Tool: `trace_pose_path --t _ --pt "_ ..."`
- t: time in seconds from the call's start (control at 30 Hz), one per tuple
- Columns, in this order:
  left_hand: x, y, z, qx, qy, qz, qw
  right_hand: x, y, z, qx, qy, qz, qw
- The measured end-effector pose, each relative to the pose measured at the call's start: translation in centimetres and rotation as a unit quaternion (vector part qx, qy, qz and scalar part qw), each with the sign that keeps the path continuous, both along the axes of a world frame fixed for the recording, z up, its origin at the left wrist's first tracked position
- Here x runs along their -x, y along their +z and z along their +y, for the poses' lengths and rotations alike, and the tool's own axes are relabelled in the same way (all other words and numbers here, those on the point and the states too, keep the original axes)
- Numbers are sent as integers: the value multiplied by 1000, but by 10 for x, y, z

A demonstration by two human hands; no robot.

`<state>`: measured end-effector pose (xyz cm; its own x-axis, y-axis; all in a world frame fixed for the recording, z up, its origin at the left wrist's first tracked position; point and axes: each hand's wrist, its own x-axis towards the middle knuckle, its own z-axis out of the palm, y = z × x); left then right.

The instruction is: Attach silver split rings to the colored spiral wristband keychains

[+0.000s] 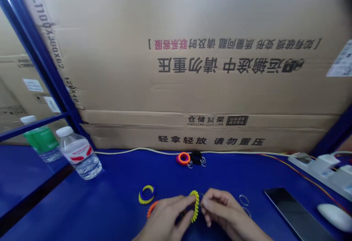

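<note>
Coil band [195, 206], yellow, gripped by left hand [165, 219] and right hand [220, 210], blue tabletop [121, 176] beyond

The coil [195, 206] I hold is ribbed, glossy plastic; rings [243, 199] at three o'clock shiny metal; box [192, 87] at twelve matt cardboard.

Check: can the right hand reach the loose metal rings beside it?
Probably yes: the metal rings lie right beside the right hand, nothing between, though that hand pinches the yellow coil.
</note>
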<state>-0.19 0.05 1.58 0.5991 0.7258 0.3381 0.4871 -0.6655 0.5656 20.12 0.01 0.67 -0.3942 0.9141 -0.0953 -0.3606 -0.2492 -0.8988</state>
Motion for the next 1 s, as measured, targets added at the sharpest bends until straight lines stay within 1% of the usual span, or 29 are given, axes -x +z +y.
trace_pose_path --t 0.07,0.13,0.2,0.23,0.3,0.37,0.4,0.43,0.47,0.53,0.6,0.67,0.7,0.73,0.83,0.9,0.93,1.0 --pt "2 -3 1 -46 -14 26 998 -1 1 0 37 17 21 999" --pt "4 -4 1 -94 -22 55 994 -3 0 1 58 23 31 998" --pt "4 -4 1 -122 -18 77 989 -4 -1 2 54 20 26 998" --pt "4 -3 1 -119 -17 79 990 -4 -2 2 36 14 16 999" --pt "3 -2 -1 -77 -12 59 995 -5 -4 2 -34 -4 -27 999" --pt "1 -1 -2 -12 2 19 1000 -5 -5 2 -114 -25 -82 990" --pt "0 0 -3 16 11 -1 1000 -5 -4 2 -139 -33 -99 985" --pt "-1 1 -4 34 21 -17 999 -4 -3 1 -149 -36 -105 983" --pt "-1 2 -4 40 25 -24 999 -3 -2 1 -142 -34 -100 984" --pt "0 3 -4 15 14 -16 1000 -1 0 0 -96 -20 -68 993" --pt "1 3 -4 -44 -11 17 999 0 0 0 -36 0 -32 999" --pt "3 2 -3 -97 -30 44 994 0 -2 0 0 7 -1 1000" --pt "4 2 -2 -107 -34 48 993 0 -3 0 3 5 10 1000" --pt "4 3 -3 -102 -32 44 993 0 -4 0 -4 -2 15 1000" --pt "2 6 -4 -32 -13 18 999 -2 -7 0 -67 -23 -12 997" --pt "1 8 -5 -11 -8 21 1000 -2 -8 -1 -86 -11 -29 996" --pt "1 8 -5 -26 -15 32 999 -2 -9 -1 -74 1 -23 997" --pt "3 7 -5 -93 -32 57 994 -2 -10 -1 -18 18 6 1000"
